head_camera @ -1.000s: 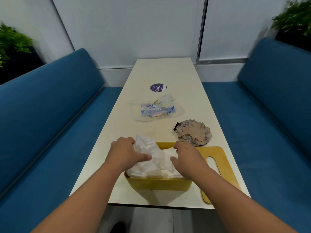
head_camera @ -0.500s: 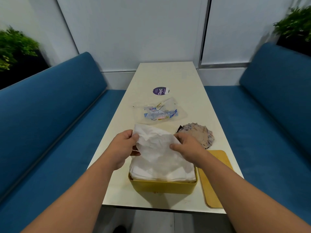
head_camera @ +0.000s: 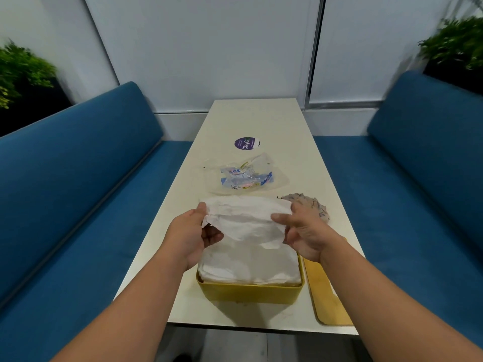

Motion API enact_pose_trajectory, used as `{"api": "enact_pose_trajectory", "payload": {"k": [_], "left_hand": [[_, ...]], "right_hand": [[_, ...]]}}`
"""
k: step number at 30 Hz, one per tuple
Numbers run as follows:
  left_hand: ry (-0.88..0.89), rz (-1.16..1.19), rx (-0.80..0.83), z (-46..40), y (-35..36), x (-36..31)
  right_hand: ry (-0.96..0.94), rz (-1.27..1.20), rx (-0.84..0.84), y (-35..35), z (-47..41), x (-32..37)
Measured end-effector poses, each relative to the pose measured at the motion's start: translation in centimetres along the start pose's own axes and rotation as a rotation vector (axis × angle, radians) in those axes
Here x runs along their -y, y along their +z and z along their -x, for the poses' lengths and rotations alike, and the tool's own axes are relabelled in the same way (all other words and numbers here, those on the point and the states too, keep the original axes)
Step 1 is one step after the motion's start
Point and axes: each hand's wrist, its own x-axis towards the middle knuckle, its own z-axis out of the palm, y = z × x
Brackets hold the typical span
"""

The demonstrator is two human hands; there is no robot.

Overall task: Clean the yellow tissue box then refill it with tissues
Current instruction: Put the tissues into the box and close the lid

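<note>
Head view shows the yellow tissue box (head_camera: pixel 249 293) standing at the near edge of the counter (head_camera: pixel 261 121), already filled with a white stack of tissues (head_camera: pixel 248 267). The left hand (head_camera: pixel 192 235) and the right hand (head_camera: pixel 304 231) each pinch one side of the top tissue sheet (head_camera: pixel 247 218) with curled fingers and hold it lifted above the stack. I judge the refill step is nearly done; the next move probably calls for threading this top sheet through the slot of the yellow lid (head_camera: pixel 328 296), which lies flat just beside the box on the right, and then pressing the lid on without tearing the thin paper. Behind the box lies the empty clear tissue wrapper (head_camera: pixel 245 177) with blue print too blurred to read. A crumpled brownish used tissue (head_camera: pixel 313 205) rests behind the right hand. Farther away, a round purple sticker (head_camera: pixel 246 143) reads "ClayG".
</note>
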Motion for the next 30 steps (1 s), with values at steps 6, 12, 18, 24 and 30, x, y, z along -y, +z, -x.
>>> {"api": "enact_pose_trajectory", "payload": {"k": [6,12,18,24,30], "left_hand": [[0.095,-0.12,0.022,-0.1,-1.2,0.2],[0.089,-0.126,0.102,0.2,-1.2,0.5],[0.236,-0.406,0.191,-0.3,-1.6,0.8],[0.343,-0.564,0.133,0.4,-0.7,1.4],[0.282,-0.494,0.135,0.0,-0.8,0.4]], "right_hand": [[-0.025,0.012,-0.131,-0.8,-0.3,0.3],[0.011,0.063,-0.128,-0.8,0.3,0.2],[-0.004,0.126,-0.143,-0.8,0.5,0.4],[0.029,0.142,-0.066,-1.2,1.0,0.7],[0.058,0.146,-0.038,-1.7,1.6,0.8]]}}
